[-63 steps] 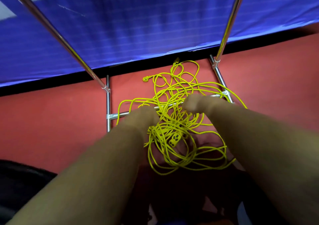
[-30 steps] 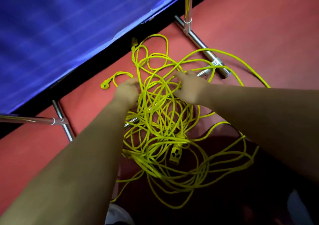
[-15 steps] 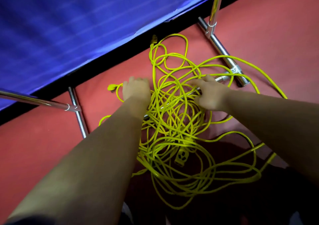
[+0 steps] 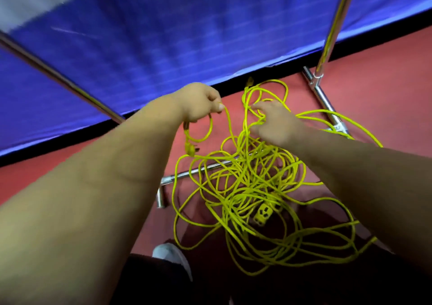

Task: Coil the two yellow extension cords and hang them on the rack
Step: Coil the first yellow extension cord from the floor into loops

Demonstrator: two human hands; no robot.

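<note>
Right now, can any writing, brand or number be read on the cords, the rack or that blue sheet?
None. The yellow cords, their socket end, the plug hanging below the left hand, the metal rack and the blue sheet show no readable text.

Impossible to separate the two yellow extension cords (image 4: 245, 188) within the tangle on the floor (image 4: 385, 82): too many crossing loops. Rack (image 4: 334, 24) uprights cut off at the top edge, left end of its base bar hidden behind the left forearm (image 4: 105, 188). Plug (image 4: 190, 149) dangling below the left hand (image 4: 201, 101) blurred, prongs unreadable. Cannot tell whether the right hand (image 4: 273, 124) closes on a strand. Right-side loops buried under the right forearm (image 4: 362, 176). Grey shoe (image 4: 170, 255) half covered.
</note>
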